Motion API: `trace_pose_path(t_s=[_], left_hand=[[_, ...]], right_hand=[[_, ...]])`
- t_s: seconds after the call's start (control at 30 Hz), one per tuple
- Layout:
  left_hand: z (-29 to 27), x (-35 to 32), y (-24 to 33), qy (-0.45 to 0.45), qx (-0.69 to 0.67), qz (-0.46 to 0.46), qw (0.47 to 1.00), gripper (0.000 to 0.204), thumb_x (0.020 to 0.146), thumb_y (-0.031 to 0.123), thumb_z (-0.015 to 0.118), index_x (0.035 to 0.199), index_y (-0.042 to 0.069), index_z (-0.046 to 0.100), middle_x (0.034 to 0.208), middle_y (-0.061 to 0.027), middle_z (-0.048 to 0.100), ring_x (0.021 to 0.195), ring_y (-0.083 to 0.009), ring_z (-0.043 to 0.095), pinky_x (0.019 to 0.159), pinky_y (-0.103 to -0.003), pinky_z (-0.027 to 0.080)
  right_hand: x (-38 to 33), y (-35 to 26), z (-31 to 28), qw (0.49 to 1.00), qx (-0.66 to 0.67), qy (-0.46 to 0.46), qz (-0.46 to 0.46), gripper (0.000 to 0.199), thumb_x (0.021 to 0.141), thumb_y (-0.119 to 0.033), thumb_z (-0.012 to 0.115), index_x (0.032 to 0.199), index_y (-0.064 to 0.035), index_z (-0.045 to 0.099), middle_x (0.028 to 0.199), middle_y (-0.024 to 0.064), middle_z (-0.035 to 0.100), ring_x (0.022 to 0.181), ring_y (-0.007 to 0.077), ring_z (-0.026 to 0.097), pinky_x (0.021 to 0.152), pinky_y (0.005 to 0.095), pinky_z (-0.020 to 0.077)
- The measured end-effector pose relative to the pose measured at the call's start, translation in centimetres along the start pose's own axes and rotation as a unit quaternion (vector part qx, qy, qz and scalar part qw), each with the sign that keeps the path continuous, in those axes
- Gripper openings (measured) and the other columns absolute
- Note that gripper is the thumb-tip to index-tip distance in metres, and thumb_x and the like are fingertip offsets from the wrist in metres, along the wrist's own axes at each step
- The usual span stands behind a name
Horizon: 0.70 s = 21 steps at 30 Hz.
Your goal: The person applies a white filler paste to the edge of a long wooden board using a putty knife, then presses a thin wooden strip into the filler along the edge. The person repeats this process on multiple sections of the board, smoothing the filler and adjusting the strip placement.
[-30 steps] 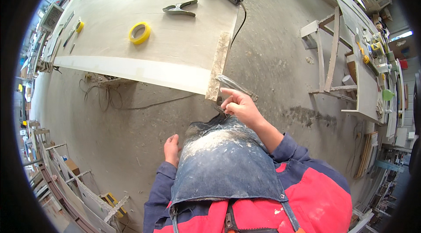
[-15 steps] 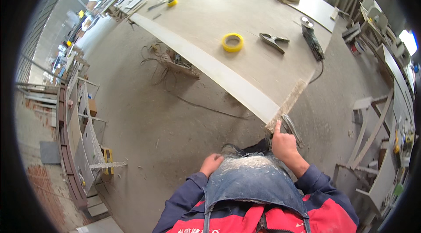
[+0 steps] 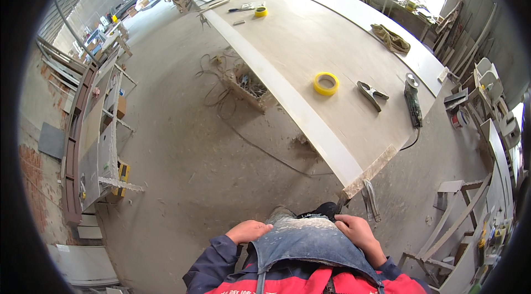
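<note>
My left hand (image 3: 250,231) is curled in front of my waist, its fingertips by the left side of a dusty blue apron (image 3: 310,241). On the apron's other side my right hand (image 3: 358,233) has its fingers bent down against the edge; whatever either hand holds is hidden. Just beyond the right hand is the near corner of a large beige panel (image 3: 287,34), with a white strip (image 3: 298,111) along its left side and a rough strip (image 3: 376,168) across its near end. A metal clamp (image 3: 371,201) hangs at that corner.
On the panel lie a yellow tape roll (image 3: 326,84), a black spring clamp (image 3: 371,96), a corded angle grinder (image 3: 412,100) and a crumpled cloth (image 3: 390,38). A box of tools (image 3: 251,86) and a loose cable (image 3: 260,149) are below its left edge. Racks (image 3: 113,133) stand left.
My right hand has drawn back from the panel's near corner to the apron, its pointing finger now bent. My left hand has moved slightly left and down. The view has shifted.
</note>
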State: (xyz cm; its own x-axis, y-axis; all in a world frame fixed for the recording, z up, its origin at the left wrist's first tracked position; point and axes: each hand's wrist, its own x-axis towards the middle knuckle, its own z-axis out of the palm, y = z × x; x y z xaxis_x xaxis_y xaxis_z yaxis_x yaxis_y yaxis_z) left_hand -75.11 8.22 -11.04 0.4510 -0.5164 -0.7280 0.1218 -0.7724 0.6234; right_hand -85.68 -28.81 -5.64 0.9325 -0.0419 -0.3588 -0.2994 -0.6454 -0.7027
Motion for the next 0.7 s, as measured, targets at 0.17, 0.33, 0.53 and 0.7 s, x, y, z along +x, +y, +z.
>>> trace_pose_path(t_s=[0.17, 0.33, 0.53, 0.7], left_hand=[[-2.4, -3.1, 2.2, -0.011, 0.037, 0.118, 0.992, 0.053, 0.11, 0.047, 0.05, 0.12, 0.0, 0.071, 0.11, -0.0164, 0.076, 0.1, -0.024, 0.07, 0.093, -0.036, 0.052], [-6.4, -5.8, 2.6, -0.076, -0.012, 0.119, 0.99, 0.051, 0.11, 0.046, 0.05, 0.118, 0.001, 0.072, 0.11, -0.0148, 0.076, 0.103, -0.0248, 0.072, 0.09, -0.037, 0.054], [-9.1, -7.8, 1.2, -0.083, -0.367, 0.269, 0.887, 0.047, 0.111, 0.035, 0.053, 0.142, 0.0, 0.059, 0.136, -0.0095, 0.066, 0.125, -0.0213, 0.062, 0.107, -0.035, 0.047], [-7.1, -6.5, -2.8, -0.087, -0.249, 0.371, 0.891, 0.056, 0.111, 0.034, 0.055, 0.156, 0.002, 0.047, 0.16, -0.0151, 0.047, 0.15, -0.0273, 0.039, 0.124, -0.038, 0.028]], right_hand=[[-2.8, -0.7, -1.0, 0.994, 0.08, -0.066, 0.027, 0.036, 0.105, -0.035, 0.058, 0.114, -0.0046, 0.076, 0.105, 0.0231, 0.074, 0.1, 0.0401, 0.07, 0.089, 0.043, 0.055], [-5.0, -1.8, -2.5, 0.985, 0.134, -0.106, 0.034, 0.036, 0.104, -0.032, 0.062, 0.113, -0.0003, 0.076, 0.105, 0.017, 0.078, 0.098, 0.0267, 0.073, 0.09, 0.0356, 0.055], [-4.3, -3.3, -0.4, 0.918, 0.388, -0.053, 0.058, 0.035, 0.104, -0.021, 0.064, 0.124, 0.0075, 0.068, 0.116, 0.0121, 0.073, 0.11, 0.0187, 0.067, 0.098, 0.0321, 0.0515], [-1.3, -8.6, 6.0, 0.861, 0.5, -0.047, 0.081, 0.04, 0.102, -0.023, 0.062, 0.131, 0.0046, 0.066, 0.125, 0.0135, 0.072, 0.115, 0.0246, 0.066, 0.104, 0.0353, 0.0487]])
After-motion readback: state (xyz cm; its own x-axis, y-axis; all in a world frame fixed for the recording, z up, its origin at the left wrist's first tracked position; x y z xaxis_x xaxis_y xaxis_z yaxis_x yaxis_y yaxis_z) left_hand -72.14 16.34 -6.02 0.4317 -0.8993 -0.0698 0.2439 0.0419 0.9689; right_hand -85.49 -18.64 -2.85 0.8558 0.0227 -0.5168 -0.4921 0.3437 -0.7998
